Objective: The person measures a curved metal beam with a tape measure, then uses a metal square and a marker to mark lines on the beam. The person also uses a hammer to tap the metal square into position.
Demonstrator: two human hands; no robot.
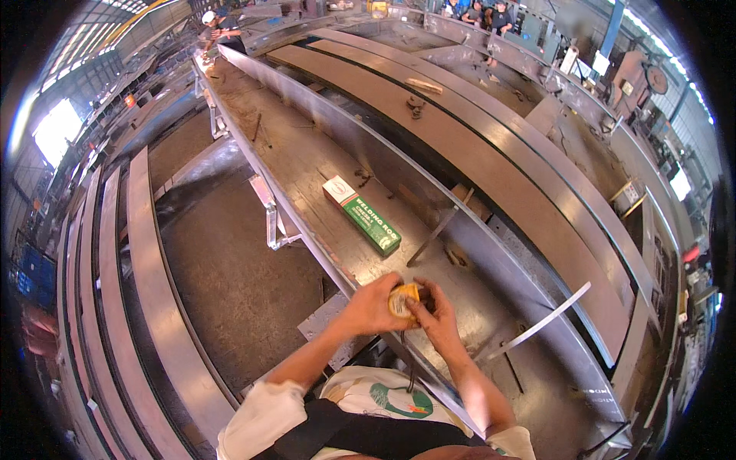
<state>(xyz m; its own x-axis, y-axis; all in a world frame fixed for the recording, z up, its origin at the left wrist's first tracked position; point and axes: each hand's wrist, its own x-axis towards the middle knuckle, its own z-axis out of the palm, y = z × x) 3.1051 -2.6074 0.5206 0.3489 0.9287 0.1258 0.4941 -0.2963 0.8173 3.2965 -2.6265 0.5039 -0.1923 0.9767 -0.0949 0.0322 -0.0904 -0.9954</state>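
Observation:
Both my hands are together over the near end of a long steel beam (303, 172). My left hand (369, 307) is closed around a small yellow tape measure (399, 301) with a round pale label. Fingers of my right hand (438, 316) grip its right side. Below the hands a thin dark strip or cord (412, 364) hangs in front of my shirt. Ahead of them, a long green and white box (364, 217) lies on the beam's flat web. A thin metal bar (435, 234) leans against the upright flange, right of the box.
A pale flat strip (540, 322) juts over the flange at right. Long steel plates (452, 115) lie beyond it, with a clamp-like piece (415, 106) on one. More strips (153, 253) run along the left. A person (222, 32) works near sparks at the beam's far end.

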